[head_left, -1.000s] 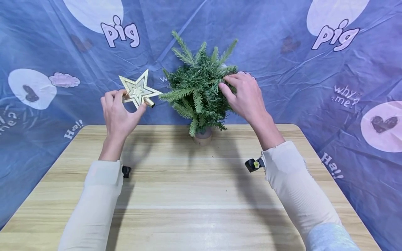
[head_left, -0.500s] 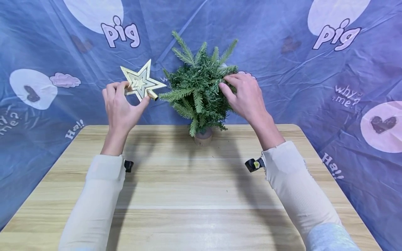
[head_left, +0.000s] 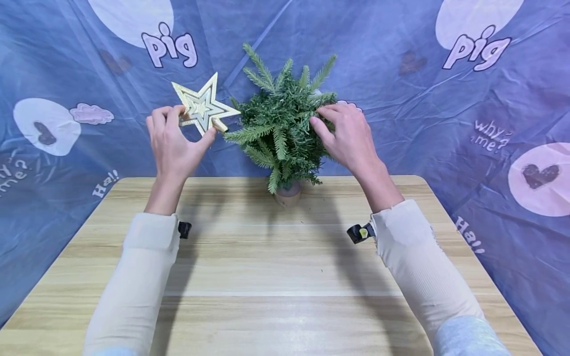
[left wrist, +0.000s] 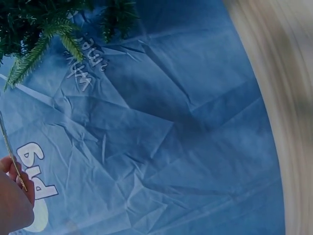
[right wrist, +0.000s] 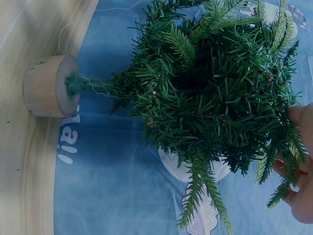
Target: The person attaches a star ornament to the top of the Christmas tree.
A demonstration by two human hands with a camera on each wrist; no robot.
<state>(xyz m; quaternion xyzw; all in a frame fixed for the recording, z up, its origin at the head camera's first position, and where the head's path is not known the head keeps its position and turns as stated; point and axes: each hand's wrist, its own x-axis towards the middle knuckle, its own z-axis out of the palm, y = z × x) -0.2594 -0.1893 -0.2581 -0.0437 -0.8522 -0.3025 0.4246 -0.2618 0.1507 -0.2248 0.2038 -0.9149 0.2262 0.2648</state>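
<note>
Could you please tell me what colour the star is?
The star is gold with a paler band inside, best seen in the head view.

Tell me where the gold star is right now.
In the head view, the gold star is in the left hand, raised off the table, just left of the green tree and below the left "pig" print.

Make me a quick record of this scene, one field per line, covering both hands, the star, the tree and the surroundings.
Left hand grip: pinching the star
Right hand grip: holding branches at the tree's right side
Star: gold, raised above the table, left of the tree; contact with the branches unclear
Tree: green, upright
Base: round, wooden, on the table
Table: wood-grained
Backdrop: blue, wrinkled, printed "pig"
</note>
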